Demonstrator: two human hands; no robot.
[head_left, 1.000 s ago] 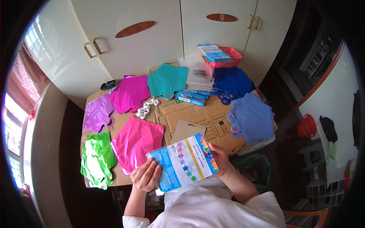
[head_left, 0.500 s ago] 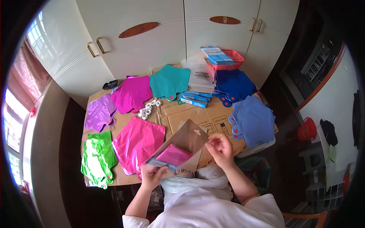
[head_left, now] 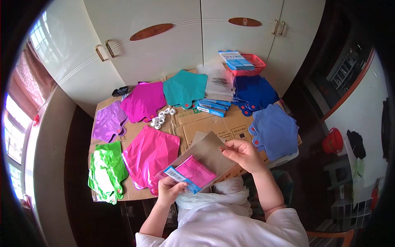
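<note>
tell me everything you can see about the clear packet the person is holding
The clear flat plastic packet looks glossy and see-through, with a folded bright pink foil piece inside and a blue and white printed card edge at its lower left. It is tilted, held above the cardboard-covered table. The left hand pinches its lower corner; the right hand holds its upper right edge.

I'm looking down at the desk (head_left: 193,125), topped with flattened brown cardboard. Taking the white rings (head_left: 161,117) as centre: magenta foil (head_left: 145,101) just behind, teal foil (head_left: 185,87) behind-right, purple foil (head_left: 108,121) left, pink foil (head_left: 150,154) in front, green foil (head_left: 105,171) front-left, blue foils (head_left: 273,129) far right, red basket (head_left: 247,64) at the back-right.
</note>
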